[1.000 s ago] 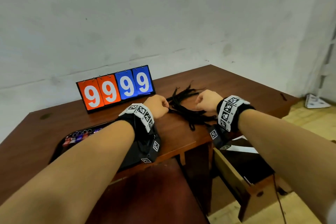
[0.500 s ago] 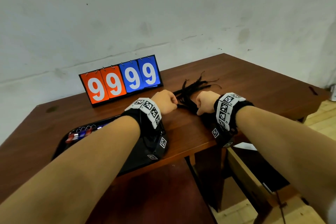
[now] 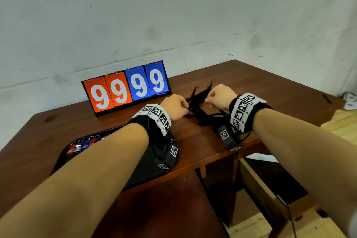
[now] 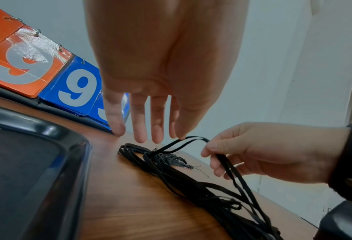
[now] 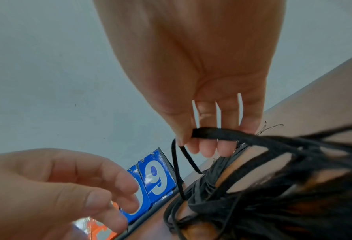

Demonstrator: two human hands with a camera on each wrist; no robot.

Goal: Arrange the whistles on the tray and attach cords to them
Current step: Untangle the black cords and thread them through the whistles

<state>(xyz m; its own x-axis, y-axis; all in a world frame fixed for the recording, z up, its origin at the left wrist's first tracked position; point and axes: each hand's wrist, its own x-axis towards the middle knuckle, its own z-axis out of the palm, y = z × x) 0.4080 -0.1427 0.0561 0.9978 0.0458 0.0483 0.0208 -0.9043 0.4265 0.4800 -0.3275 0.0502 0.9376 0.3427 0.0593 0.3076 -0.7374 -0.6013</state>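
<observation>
The right hand (image 5: 201,91) pinches one black cord (image 5: 216,132) up from the cord bundle (image 3: 201,110) mid-counter; the left hand (image 4: 162,68), fingers loose, touches its loop. Next: free it, carry it to the whistles (image 3: 81,146) on the tray (image 3: 63,158) at the counter's near left edge.

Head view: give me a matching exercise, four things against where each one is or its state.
Things:
1 scoreboard
2 tray
3 cords
4 drawer

Places or states:
A between left hand and right hand
B pulled open, lower right
C standing at the back
D holds the whistles

Pairs: 1-C, 2-D, 3-A, 4-B
</observation>
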